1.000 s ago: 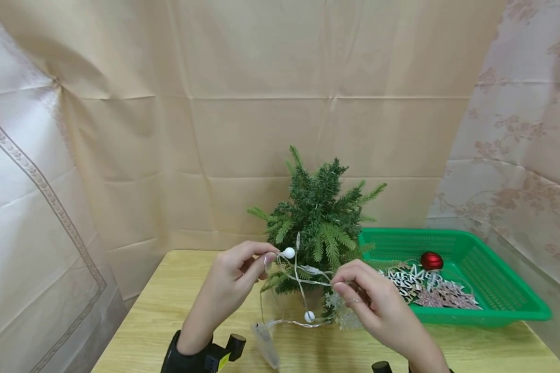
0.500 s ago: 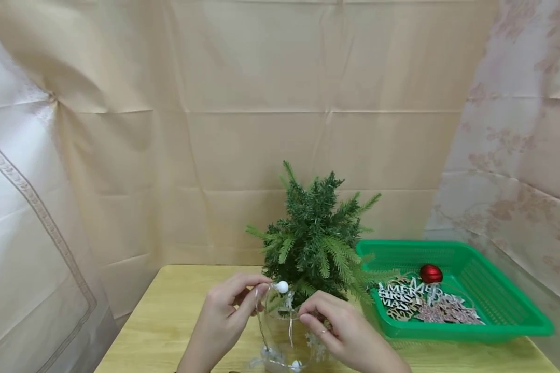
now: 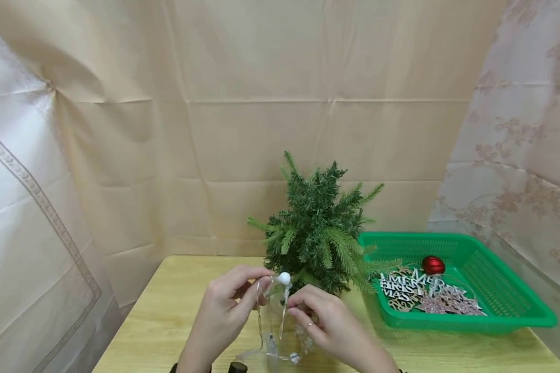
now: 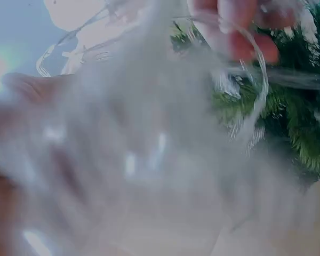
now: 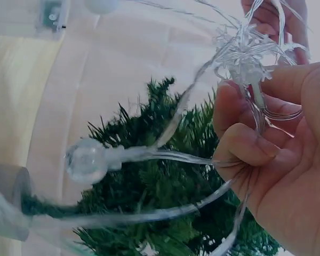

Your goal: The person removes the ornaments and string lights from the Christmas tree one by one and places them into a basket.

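Observation:
A fairy-light string of clear wire hangs between my two hands in front of a small artificial Christmas tree [image 3: 317, 223]. My left hand [image 3: 231, 305] pinches the wire next to a white ball bulb [image 3: 284, 278]. Close on its right, my right hand [image 3: 329, 324] grips several strands between thumb and fingers. The right wrist view shows those strands bunched at a clear snowflake-like piece [image 5: 245, 56], with a clear ball bulb [image 5: 88, 161] dangling. Another ball bulb [image 3: 295, 358] hangs below the hands. A blurred translucent thing covers most of the left wrist view and hides the left fingertips.
A green plastic basket [image 3: 508, 290] stands on the right of the wooden table [image 3: 158, 311]. Inside are a red bauble [image 3: 433, 265], Merry Christmas letter ornaments [image 3: 399, 288] and pink glittery ornaments [image 3: 450, 301]. Beige cloth [image 3: 242, 129] hangs behind the tree.
My right hand has moved left, close to my left hand. Both hands are lower than a second ago, and the wire between them has gone from stretched to slack.

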`<state>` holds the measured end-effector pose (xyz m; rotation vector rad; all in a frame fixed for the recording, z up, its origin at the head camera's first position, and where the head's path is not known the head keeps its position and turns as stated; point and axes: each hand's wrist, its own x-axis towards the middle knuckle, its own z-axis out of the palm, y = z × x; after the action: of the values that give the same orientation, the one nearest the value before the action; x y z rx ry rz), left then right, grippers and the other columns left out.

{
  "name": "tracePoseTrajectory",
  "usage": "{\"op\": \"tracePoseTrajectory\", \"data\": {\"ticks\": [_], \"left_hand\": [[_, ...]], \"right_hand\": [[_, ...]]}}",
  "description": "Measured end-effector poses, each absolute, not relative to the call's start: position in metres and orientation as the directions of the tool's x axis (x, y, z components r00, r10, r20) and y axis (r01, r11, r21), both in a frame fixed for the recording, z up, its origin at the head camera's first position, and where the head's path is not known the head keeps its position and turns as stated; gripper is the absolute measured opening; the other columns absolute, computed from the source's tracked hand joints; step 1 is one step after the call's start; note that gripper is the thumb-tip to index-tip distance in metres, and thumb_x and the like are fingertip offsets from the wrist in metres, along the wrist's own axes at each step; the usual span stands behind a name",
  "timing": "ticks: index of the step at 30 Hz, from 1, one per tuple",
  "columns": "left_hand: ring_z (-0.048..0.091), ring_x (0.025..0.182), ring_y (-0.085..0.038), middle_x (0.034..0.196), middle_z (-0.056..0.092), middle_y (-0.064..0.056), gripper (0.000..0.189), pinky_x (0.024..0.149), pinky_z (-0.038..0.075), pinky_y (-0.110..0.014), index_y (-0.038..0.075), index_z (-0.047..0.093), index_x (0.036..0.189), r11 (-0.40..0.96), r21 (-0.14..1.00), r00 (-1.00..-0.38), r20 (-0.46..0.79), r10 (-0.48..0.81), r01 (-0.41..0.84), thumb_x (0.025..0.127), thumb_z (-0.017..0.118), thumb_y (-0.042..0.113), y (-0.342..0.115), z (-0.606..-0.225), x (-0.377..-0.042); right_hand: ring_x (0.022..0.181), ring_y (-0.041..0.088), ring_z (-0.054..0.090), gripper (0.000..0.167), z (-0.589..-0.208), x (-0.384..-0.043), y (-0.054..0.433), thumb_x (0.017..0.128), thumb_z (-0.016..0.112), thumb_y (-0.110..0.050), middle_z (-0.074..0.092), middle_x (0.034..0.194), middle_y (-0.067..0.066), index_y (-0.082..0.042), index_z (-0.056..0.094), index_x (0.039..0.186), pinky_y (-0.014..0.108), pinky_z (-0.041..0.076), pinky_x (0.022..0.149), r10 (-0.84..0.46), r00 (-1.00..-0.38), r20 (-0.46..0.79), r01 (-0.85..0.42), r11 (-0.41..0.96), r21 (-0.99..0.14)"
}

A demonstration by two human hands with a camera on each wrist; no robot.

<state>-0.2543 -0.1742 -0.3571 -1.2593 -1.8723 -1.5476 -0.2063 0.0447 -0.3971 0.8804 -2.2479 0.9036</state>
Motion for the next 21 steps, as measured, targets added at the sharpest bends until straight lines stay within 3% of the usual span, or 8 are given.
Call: {"op": "tracePoseTrajectory", "data": {"ticks": [9,16,21], "left_hand": [[0.066,0.065,-0.012,0.093,0.069,-0.003,0.020,0.055,0.058,-0.027,0.009,0.072,0.112,-0.072,0.542,-0.469,0.779,0.416,0.837,0.098,0.063,-0.002,-0.171,-0.354,-0.247],[0.068,0.067,-0.011,0.097,0.071,-0.007,0.019,0.058,0.059,-0.027,0.010,0.072,0.112,-0.075,0.560,-0.487,0.772,0.409,0.825,0.099,0.063,-0.001,-0.168,-0.355,-0.247],[0.068,0.066,-0.013,0.095,0.070,-0.010,0.020,0.057,0.059,-0.027,0.009,0.071,0.111,-0.109,0.554,-0.479,0.789,0.385,0.825,0.098,0.062,-0.003,-0.166,-0.355,-0.247]], "right_hand": [[0.082,-0.001,0.060,0.018,-0.400,-0.207,0.040,0.100,0.066,-0.016,0.066,0.111,-0.004,-0.017,0.066,0.118,0.012,0.052,0.065,-0.452,-0.647,0.614,-0.757,0.476,-0.447],[0.086,0.003,0.066,0.014,-0.407,-0.215,0.040,0.098,0.070,-0.016,0.069,0.105,-0.002,-0.013,0.067,0.111,0.018,0.057,0.070,-0.472,-0.674,0.568,-0.739,0.424,-0.524],[0.083,0.005,0.069,0.013,-0.414,-0.220,0.037,0.096,0.071,-0.016,0.075,0.096,0.003,-0.011,0.064,0.105,0.022,0.058,0.066,-0.439,-0.727,0.527,-0.680,0.357,-0.640]]}}
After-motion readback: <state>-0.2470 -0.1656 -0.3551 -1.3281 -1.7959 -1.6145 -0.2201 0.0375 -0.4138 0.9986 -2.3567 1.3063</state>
